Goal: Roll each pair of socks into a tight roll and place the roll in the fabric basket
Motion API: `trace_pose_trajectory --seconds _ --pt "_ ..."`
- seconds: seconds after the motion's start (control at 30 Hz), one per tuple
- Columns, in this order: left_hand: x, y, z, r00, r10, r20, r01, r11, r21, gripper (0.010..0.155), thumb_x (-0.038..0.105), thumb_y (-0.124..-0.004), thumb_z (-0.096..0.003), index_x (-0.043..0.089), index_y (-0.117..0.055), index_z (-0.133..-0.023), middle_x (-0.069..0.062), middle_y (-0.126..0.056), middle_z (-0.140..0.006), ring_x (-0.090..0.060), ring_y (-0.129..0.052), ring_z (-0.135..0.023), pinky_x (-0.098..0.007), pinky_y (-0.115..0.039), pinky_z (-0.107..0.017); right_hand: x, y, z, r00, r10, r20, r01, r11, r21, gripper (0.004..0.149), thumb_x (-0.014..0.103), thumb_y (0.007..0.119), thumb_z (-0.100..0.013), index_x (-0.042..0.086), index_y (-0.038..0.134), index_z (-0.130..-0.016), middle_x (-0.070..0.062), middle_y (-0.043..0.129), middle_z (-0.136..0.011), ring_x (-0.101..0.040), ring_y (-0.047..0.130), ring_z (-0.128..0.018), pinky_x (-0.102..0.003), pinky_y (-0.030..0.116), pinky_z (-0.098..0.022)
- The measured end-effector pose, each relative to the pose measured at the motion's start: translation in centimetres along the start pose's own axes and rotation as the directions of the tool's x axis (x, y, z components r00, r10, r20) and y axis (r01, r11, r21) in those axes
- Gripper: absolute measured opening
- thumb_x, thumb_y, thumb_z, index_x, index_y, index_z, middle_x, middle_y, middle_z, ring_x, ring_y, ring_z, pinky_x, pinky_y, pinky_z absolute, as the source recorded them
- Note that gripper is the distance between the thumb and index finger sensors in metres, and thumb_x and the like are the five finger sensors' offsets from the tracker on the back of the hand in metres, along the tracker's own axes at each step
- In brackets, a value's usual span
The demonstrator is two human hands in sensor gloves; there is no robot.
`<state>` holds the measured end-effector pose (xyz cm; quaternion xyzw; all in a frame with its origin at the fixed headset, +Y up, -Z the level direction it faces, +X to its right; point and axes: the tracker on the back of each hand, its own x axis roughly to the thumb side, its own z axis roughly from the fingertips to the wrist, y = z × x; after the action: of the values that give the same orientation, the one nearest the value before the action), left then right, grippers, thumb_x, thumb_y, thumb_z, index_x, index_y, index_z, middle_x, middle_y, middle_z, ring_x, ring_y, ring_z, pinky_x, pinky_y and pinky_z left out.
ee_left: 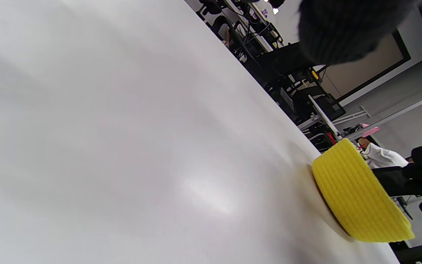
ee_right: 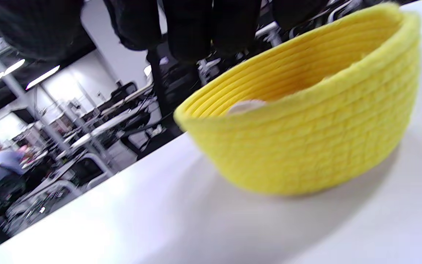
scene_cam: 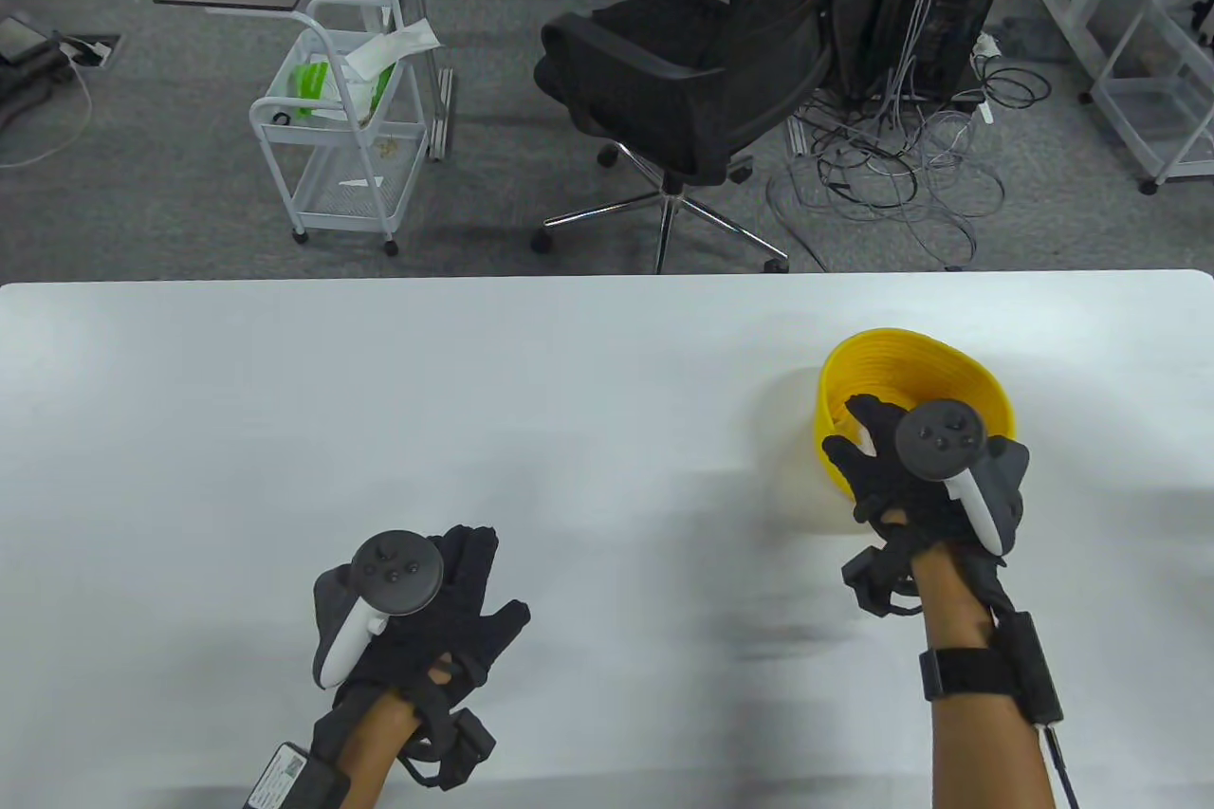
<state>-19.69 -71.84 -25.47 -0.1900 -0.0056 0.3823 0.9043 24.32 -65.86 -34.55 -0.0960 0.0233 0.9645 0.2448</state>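
My right hand [scene_cam: 925, 468], fingers relaxed and empty, hovers over the yellow basket [scene_cam: 986, 387] at two o'clock. My left hand [scene_cam: 417, 600] rests open at seven o'clock. Depositing looks finished; next I would withdraw.

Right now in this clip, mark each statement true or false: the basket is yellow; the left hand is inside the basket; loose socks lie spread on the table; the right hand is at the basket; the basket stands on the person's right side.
1. The basket is yellow: true.
2. The left hand is inside the basket: false; it is over bare table, well apart from the basket.
3. Loose socks lie spread on the table: false; none show on it. Only a pale shape shows inside the basket, too blurred to identify.
4. The right hand is at the basket: true; it is over the near rim.
5. The basket stands on the person's right side: true.
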Motion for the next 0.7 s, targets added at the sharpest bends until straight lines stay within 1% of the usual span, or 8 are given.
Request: trace_pose_trajectory --seconds 0.07,0.2,0.4,0.43,0.47,0.5,0.57,0.7 --pt "0.0 0.2 0.1 1.000 0.011 0.016 -0.011 1.000 0.009 0.085 0.057 -0.075 -0.0374 0.033 -0.031 -0.106 0.001 -0.022 -0.118 -0.028 -0.010 -0.111 -0.051 -0.008 -0.073 1.3 0.6 1.7 0.998 0.006 0.056 -0.008 1.000 0.030 0.077 0.068 0.071 -0.037 0.035 0.052 -0.104 0.000 0.057 -0.114 -0.032 0.056 -0.109 -0.062 0.048 -0.073" --pt "-0.1 0.1 0.0 0.999 0.008 0.038 -0.008 1.000 -0.004 0.085 0.058 -0.075 -0.0372 0.036 -0.030 -0.105 0.002 -0.021 -0.118 -0.028 -0.010 -0.111 -0.051 -0.007 -0.073 3.3 2.1 4.3 0.992 -0.022 0.127 0.013 0.997 0.071 0.079 0.070 0.070 -0.037 0.035 0.049 -0.105 0.000 0.054 -0.116 -0.033 0.052 -0.110 -0.063 0.047 -0.073" --pt "-0.4 -0.3 -0.2 0.998 -0.005 0.060 0.008 0.999 -0.043 0.085 0.059 -0.075 -0.0369 0.039 -0.027 -0.104 0.005 -0.019 -0.118 -0.027 -0.009 -0.111 -0.053 -0.007 -0.073 5.7 5.4 7.9 0.977 -0.066 0.202 0.039 0.990 0.136 0.083 0.072 0.068 -0.037 0.036 0.044 -0.107 0.000 0.050 -0.117 -0.035 0.049 -0.111 -0.064 0.046 -0.073" --pt "-0.4 -0.5 -0.2 0.998 -0.010 0.065 0.013 0.999 -0.047 0.085 0.059 -0.075 -0.0369 0.040 -0.027 -0.104 0.006 -0.019 -0.118 -0.027 -0.009 -0.111 -0.053 -0.007 -0.073 6.2 6.3 8.6 0.974 -0.068 0.216 0.037 0.988 0.148 0.083 0.073 0.067 -0.037 0.036 0.043 -0.107 0.000 0.049 -0.118 -0.035 0.049 -0.111 -0.064 0.046 -0.073" --pt "-0.4 -0.5 -0.2 0.998 -0.012 0.065 0.015 0.999 -0.050 0.084 0.059 -0.075 -0.0370 0.040 -0.028 -0.104 0.006 -0.019 -0.118 -0.027 -0.009 -0.111 -0.053 -0.007 -0.073 6.3 6.5 8.8 0.973 -0.069 0.218 0.036 0.988 0.151 0.083 0.073 0.067 -0.037 0.036 0.042 -0.107 0.000 0.049 -0.118 -0.035 0.048 -0.111 -0.064 0.046 -0.073" --pt "-0.4 -0.6 -0.2 0.998 -0.019 0.064 0.023 0.998 -0.058 0.084 0.059 -0.074 -0.0371 0.041 -0.028 -0.104 0.006 -0.019 -0.118 -0.027 -0.008 -0.111 -0.054 -0.007 -0.072 6.7 7.4 9.4 0.971 -0.071 0.226 0.032 0.984 0.174 0.084 0.074 0.067 -0.037 0.036 0.042 -0.107 0.000 0.048 -0.118 -0.036 0.047 -0.112 -0.064 0.045 -0.073" --pt "-0.4 -0.8 -0.3 0.998 -0.028 0.064 0.033 0.997 -0.072 0.084 0.060 -0.074 -0.0372 0.042 -0.028 -0.104 0.007 -0.018 -0.118 -0.027 -0.008 -0.111 -0.055 -0.007 -0.072 7.2 8.4 10.0 0.969 -0.080 0.235 0.029 0.977 0.212 0.086 0.075 0.067 -0.036 0.035 0.040 -0.108 -0.001 0.046 -0.119 -0.037 0.046 -0.112 -0.065 0.045 -0.073" --pt "-0.3 -1.3 -0.4 0.997 -0.038 0.065 0.044 0.995 -0.094 0.082 0.060 -0.074 -0.0372 0.043 -0.031 -0.105 0.008 -0.017 -0.118 -0.027 -0.007 -0.111 -0.056 -0.006 -0.072 8.0 10.4 10.9 0.964 -0.084 0.251 0.012 0.962 0.272 0.092 0.076 0.065 -0.036 0.032 0.031 -0.109 -0.002 0.040 -0.120 -0.038 0.041 -0.113 -0.066 0.042 -0.073"
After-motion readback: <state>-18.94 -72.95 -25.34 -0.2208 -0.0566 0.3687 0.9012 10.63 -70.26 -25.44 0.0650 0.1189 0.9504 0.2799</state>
